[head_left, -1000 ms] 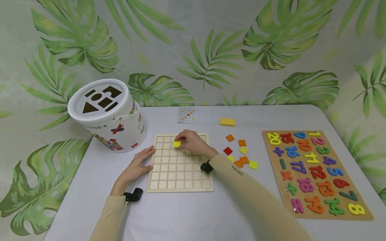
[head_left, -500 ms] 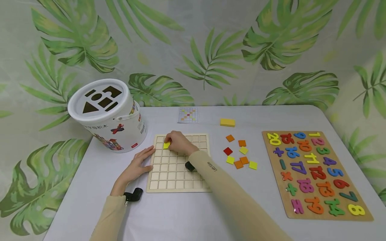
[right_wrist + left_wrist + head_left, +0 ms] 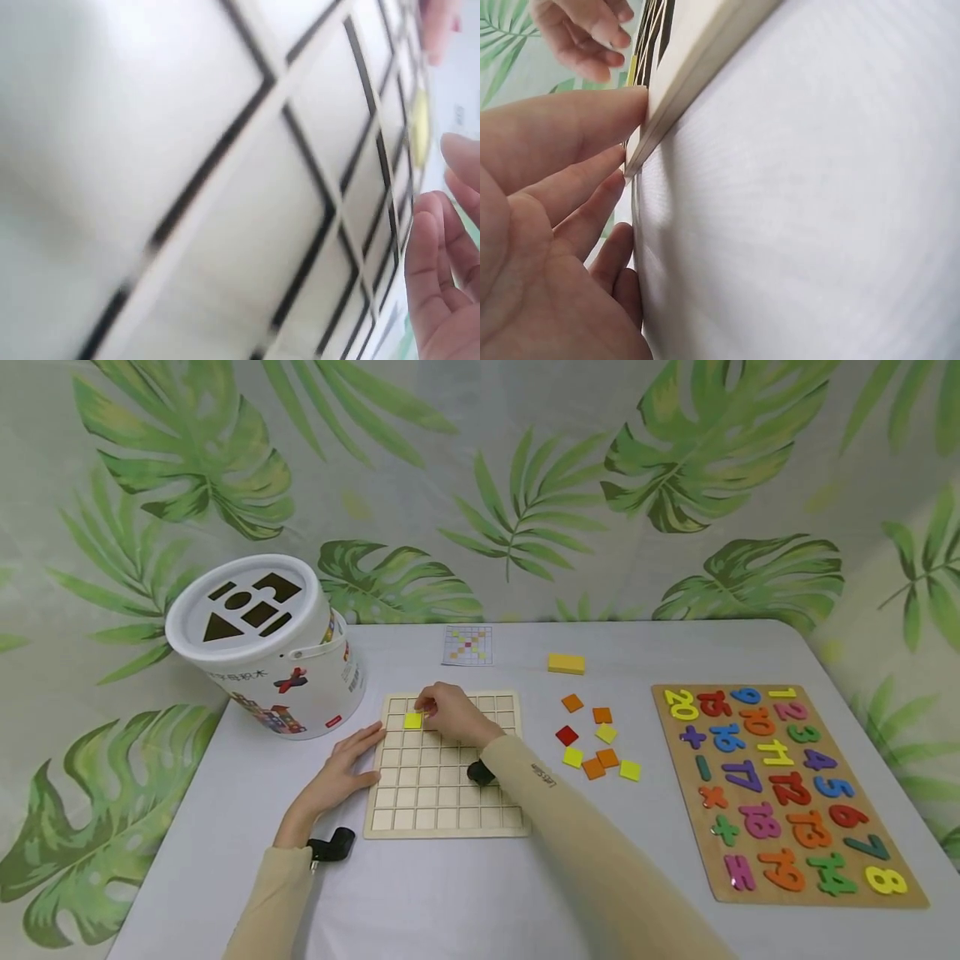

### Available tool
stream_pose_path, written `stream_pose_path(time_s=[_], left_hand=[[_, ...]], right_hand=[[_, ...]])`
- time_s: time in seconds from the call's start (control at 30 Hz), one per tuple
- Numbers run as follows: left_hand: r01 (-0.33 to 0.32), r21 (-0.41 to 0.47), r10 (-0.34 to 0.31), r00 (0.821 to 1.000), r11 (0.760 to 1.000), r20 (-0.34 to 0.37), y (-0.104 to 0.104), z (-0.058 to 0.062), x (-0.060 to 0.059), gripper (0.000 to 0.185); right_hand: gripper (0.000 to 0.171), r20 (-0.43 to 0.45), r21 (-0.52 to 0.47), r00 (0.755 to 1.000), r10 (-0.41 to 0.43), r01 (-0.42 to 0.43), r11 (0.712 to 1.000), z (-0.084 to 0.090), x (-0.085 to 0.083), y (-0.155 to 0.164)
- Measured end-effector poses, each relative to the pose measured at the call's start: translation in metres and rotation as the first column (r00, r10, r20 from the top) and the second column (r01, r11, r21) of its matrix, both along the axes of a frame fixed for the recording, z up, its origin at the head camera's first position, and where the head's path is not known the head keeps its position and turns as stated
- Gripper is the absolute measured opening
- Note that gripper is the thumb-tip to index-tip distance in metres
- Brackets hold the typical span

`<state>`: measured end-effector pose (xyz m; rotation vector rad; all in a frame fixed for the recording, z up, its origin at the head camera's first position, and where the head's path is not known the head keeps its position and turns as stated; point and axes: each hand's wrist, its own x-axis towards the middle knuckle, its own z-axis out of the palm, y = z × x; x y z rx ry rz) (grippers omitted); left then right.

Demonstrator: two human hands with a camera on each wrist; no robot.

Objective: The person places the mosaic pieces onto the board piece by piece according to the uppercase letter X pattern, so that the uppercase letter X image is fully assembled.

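A pale wooden grid board point(image 3: 447, 834) lies on the table. In its second row, near the left side, a yellow square tile point(image 3: 412, 721) sits in a cell; it also shows as a yellow patch point(image 3: 421, 129) in the right wrist view. My right hand point(image 3: 452, 713) hovers just right of that tile, fingers loosely bent and apart from it. My left hand point(image 3: 341, 781) rests against the board's left edge. In the left wrist view its extended fingers point(image 3: 570, 131) touch the board's side point(image 3: 686, 97).
Right of the board lie several loose tiles: orange point(image 3: 573, 703), yellow point(image 3: 629, 770) and one red point(image 3: 567, 736). Behind stand a pattern card point(image 3: 468, 646) and a yellow block point(image 3: 566, 664). A white bucket point(image 3: 258, 643) is at left, a number puzzle board point(image 3: 787, 793) at right.
My right hand has carried the yellow tile left across the board's second row and let go of it, then drawn slightly right. The left hand has stayed at the edge.
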<state>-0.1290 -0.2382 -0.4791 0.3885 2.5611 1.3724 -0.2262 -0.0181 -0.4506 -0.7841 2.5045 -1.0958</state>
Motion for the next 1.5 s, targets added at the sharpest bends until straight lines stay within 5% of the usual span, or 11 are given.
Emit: stream_pose_path(time_s=[0.17, 0.33, 0.7, 1.17, 1.5], left_hand=[[-0.002, 0.001, 0.002, 1.000, 1.000, -0.002, 0.000, -0.002, 0.000, 0.063], [0.001, 0.000, -0.001, 1.000, 1.000, -0.013, -0.001, -0.004, 0.000, 0.063], [-0.016, 0.010, 0.016, 1.000, 1.000, -0.010, -0.001, -0.002, 0.002, 0.063], [-0.010, -0.004, 0.010, 1.000, 1.000, -0.016, 0.001, -0.003, 0.000, 0.063], [-0.013, -0.001, 0.013, 1.000, 1.000, -0.005, 0.000, -0.004, 0.000, 0.063]], right_hand=[[0.022, 0.082, -0.121, 0.995, -0.057, 0.067, 0.990, 0.006, 0.004, 0.041], [0.021, 0.070, -0.151, 0.990, -0.118, 0.128, 0.980, 0.007, 0.008, 0.097], [0.028, 0.056, -0.032, 0.944, -0.325, 0.327, 0.944, -0.001, 0.006, 0.208], [0.023, -0.085, 0.103, 0.966, -0.244, 0.252, 0.962, -0.010, -0.006, 0.216], [0.023, -0.031, -0.001, 0.982, -0.186, 0.186, 0.983, -0.001, 0.002, 0.177]])
